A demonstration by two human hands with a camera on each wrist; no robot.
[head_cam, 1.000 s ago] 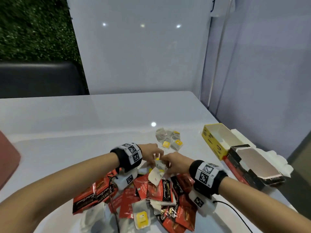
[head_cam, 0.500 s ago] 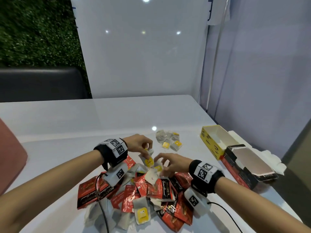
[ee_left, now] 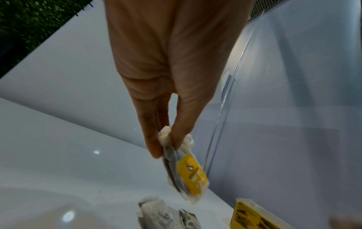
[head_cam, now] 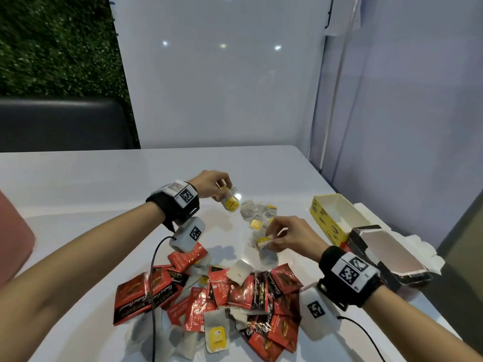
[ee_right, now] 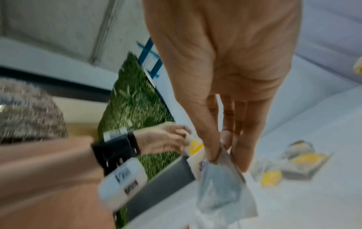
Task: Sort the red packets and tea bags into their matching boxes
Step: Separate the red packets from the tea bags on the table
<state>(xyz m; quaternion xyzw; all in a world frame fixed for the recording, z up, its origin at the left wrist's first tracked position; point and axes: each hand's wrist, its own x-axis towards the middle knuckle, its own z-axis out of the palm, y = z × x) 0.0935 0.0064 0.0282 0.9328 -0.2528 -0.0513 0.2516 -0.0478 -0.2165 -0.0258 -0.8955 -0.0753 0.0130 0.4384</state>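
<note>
My left hand (head_cam: 213, 185) pinches a tea bag with a yellow tag (head_cam: 230, 202) above the table, beside a small heap of sorted tea bags (head_cam: 257, 212). The left wrist view shows thumb and fingers closed on that tea bag (ee_left: 188, 172). My right hand (head_cam: 290, 235) pinches another tea bag (head_cam: 266, 250) that hangs just beyond the mixed pile; the right wrist view shows the same tea bag (ee_right: 219, 186) held by its top. Red packets (head_cam: 235, 291) and more tea bags (head_cam: 215, 335) lie jumbled near me. An open yellow box (head_cam: 333, 218) and an open red-and-black box (head_cam: 386, 254) stand at the right.
The white table (head_cam: 91, 178) runs back to a white panel. A pink object (head_cam: 13, 236) pokes in at the left edge. Cables (head_cam: 154, 283) trail from both wrist cameras across the pile. White packaging (head_cam: 431, 254) lies behind the boxes near the table's right edge.
Both hands have lifted away from the pile. The left carried its tea bag up and away from me toward the sorted heap; the right raised a tea bag off the pile.
</note>
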